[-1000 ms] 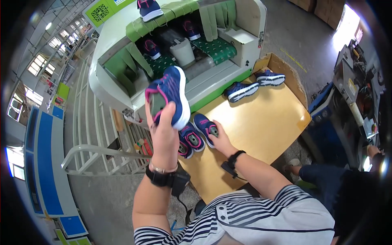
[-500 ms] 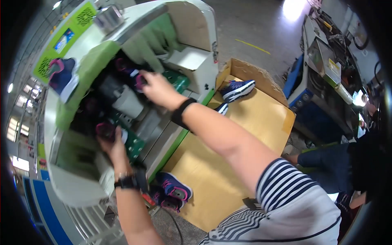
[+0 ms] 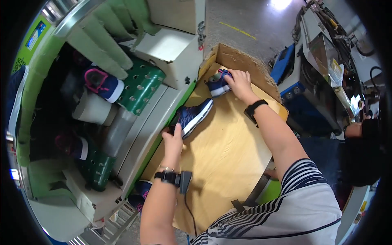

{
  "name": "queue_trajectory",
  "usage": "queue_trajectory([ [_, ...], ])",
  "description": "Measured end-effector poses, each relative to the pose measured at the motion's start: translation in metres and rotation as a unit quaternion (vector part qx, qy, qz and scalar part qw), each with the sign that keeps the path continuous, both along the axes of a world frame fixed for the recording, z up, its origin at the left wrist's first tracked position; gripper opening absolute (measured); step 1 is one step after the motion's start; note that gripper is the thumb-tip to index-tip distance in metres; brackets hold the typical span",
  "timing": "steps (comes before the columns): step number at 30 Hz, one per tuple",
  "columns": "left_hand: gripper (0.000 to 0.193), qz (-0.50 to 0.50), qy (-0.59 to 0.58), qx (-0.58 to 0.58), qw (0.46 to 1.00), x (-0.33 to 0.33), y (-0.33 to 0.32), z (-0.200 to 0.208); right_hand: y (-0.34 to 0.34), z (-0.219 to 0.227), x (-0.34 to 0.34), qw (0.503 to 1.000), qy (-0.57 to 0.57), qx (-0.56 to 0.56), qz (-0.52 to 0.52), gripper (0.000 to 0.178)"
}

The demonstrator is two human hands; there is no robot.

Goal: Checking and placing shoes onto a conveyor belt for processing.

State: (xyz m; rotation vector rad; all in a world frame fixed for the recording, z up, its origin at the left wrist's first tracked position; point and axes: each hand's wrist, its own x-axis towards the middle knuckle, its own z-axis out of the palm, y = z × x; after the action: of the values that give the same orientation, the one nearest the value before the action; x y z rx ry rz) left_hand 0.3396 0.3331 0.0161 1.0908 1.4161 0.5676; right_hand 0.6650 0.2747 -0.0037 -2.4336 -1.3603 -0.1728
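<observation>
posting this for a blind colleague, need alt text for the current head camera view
A person's left hand holds one navy sneaker and the right hand another sneaker, both at a wood-toned tabletop with torn cardboard along its far edge. To the left, more pink-trimmed shoes sit on green dotted belts inside a white-and-green machine.

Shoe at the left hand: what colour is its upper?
The shoe upper is dark blue; head view shows it best.

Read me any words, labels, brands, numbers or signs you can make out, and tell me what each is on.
None is legible.
Green panel: blue sticker, too small to read; dark marking, too blurred.
Right-hand machine: yellow-white label, too blurred.
</observation>
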Motion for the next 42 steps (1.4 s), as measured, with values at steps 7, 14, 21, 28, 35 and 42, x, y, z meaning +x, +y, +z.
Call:
queue_trajectory([
  [7, 0.092, -0.319, 0.066, 0.256, 0.91, 0.018, -0.054, 0.01, -0.106, -0.015, -0.004, 0.933, 0.315, 0.171, 0.003, 0.044],
  [14, 0.089, -0.39, 0.033, 0.303, 0.869, 0.025, -0.091, -0.018, -0.093, -0.034, -0.039, 0.838, 0.45, 0.235, -0.199, 0.068],
  [21, 0.083, -0.226, -0.068, -0.2, 0.951, -0.131, -0.156, 0.008, -0.162, 0.137, -0.196, 0.743, 0.656, 0.12, 0.063, 0.073],
  [28, 0.116, -0.122, -0.008, -0.029, 0.992, -0.168, -0.241, 0.008, -0.261, 0.011, -0.28, 0.863, 0.48, -0.013, 0.154, 0.097],
  [35, 0.099, -0.112, 0.051, 0.266, 0.956, -0.176, -0.28, -0.024, -0.296, 0.012, -0.31, 0.893, 0.405, 0.054, 0.19, 0.08],
  [42, 0.062, -0.061, -0.052, 0.085, 0.993, -0.19, -0.22, 0.015, -0.299, 0.022, -0.327, 0.854, 0.498, 0.057, 0.143, 0.087],
])
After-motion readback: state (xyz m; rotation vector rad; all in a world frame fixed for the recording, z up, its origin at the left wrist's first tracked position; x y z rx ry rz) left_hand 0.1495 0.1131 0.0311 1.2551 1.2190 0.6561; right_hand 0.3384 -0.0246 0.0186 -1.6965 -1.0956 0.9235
